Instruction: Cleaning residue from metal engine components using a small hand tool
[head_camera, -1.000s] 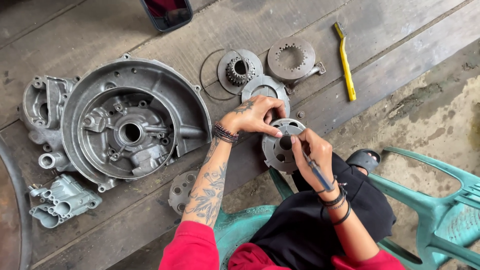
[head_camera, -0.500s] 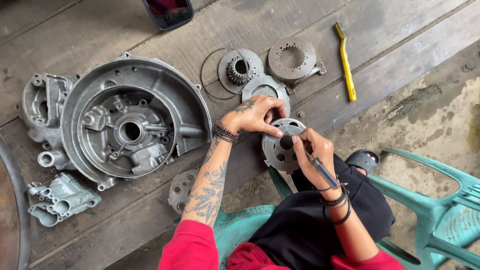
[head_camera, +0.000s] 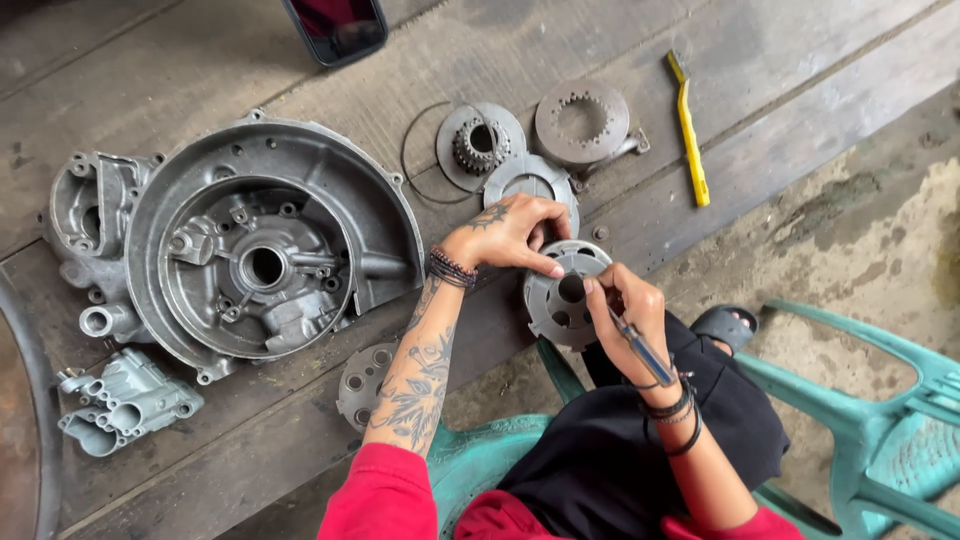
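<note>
My left hand (head_camera: 512, 235) grips the top edge of a round grey metal disc with several holes (head_camera: 556, 303), held above my lap at the edge of the wooden floor. My right hand (head_camera: 625, 305) is closed around a thin metal tool with a blue handle (head_camera: 645, 348), its tip at the centre hole of the disc. Just beyond my left hand lies a flat ring-shaped plate (head_camera: 530, 182) on the planks.
A large grey engine cover (head_camera: 262, 245) lies to the left with a smaller casting (head_camera: 125, 405) below it. A toothed gear plate (head_camera: 480, 146), another round plate (head_camera: 583, 122), a yellow brush (head_camera: 688, 128) and a phone (head_camera: 335, 26) lie farther off. A green plastic chair (head_camera: 880, 440) stands right.
None of the parts has moved. My right hand has shifted slightly on the tool against the disc; my left hand keeps its hold.
</note>
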